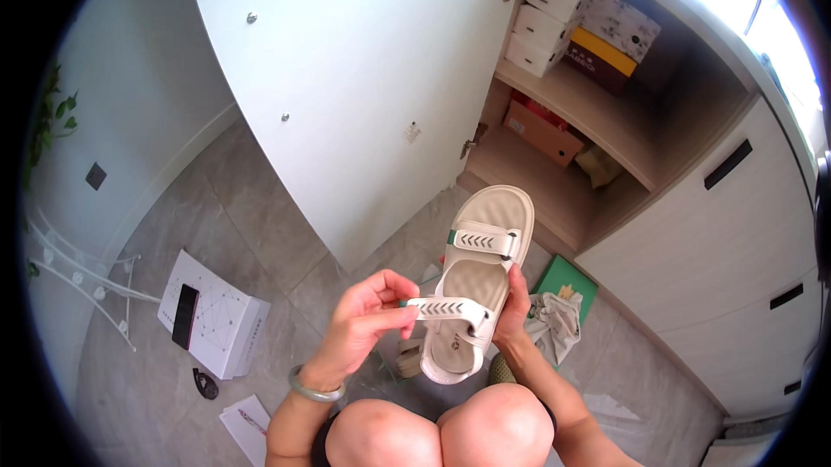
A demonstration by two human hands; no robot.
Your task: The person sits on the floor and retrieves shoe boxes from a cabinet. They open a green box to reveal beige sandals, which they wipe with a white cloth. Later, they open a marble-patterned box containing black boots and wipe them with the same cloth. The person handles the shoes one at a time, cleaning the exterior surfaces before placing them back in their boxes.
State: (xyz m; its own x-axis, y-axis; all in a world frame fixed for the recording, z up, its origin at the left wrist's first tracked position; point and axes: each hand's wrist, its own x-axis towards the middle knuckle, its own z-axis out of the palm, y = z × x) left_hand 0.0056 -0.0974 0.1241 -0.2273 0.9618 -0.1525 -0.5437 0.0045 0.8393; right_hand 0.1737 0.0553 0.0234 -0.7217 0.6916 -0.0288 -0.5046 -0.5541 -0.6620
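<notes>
A cream-coloured sandal point(477, 279) with two straps is held above the floor in front of my knees, its sole facing down and the toe pointing away. My right hand point(513, 311) grips it along the right side, with the thumb on the edge and the other fingers mostly hidden beneath. Between the thumb and fingers of my left hand point(373, 311) is the loose end of the ankle strap point(448, 308), which is marked with dark chevrons. Partly covered under the sandal, another pale shoe point(410, 358) lies in an open box.
An open white cabinet door point(363, 77) stands ahead, beside shelves of shoe boxes point(545, 25). To the right, crumpled cloth point(555, 324) lies on a green box lid point(571, 275). A phone point(186, 316) rests on a white box point(217, 330) at left, near paper with a pen point(250, 425).
</notes>
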